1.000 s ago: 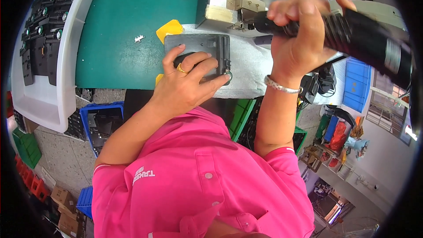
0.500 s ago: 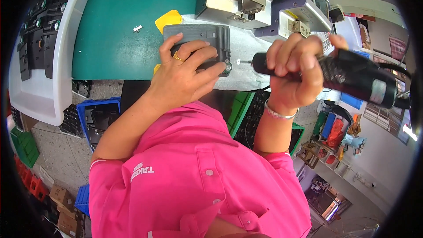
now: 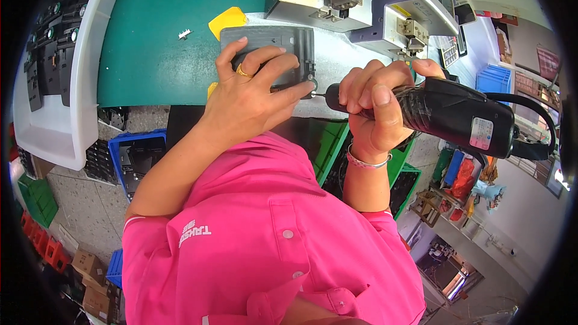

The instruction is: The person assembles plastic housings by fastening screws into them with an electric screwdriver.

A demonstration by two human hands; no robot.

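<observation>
A flat black plastic housing (image 3: 265,37) lies on the bench, with a small round greenish part (image 3: 311,85) at its near right corner. My left hand (image 3: 256,87) is laid over the housing and holds it, thumb and fingers curled onto it; the palm hides much of its near side. Gripped in my right hand (image 3: 379,99) is a black electric screwdriver (image 3: 460,117), tilted nearly level and pointing left. Its thin bit (image 3: 319,94) reaches the housing's near right corner, beside my left thumb or finger there. Whether a screw sits under the tip I cannot tell.
A yellow piece (image 3: 227,22) sticks out behind the housing. On the green mat (image 3: 156,66) lies a small white part (image 3: 184,34). Metal-fronted machines (image 3: 328,0) stand behind. At left, a white tray (image 3: 90,84) holds several black parts. A cable (image 3: 530,102) trails from the screwdriver.
My right hand has brought the screwdriver leftward, and its bit has closed the gap to the housing's corner. My left hand stays on the housing.
</observation>
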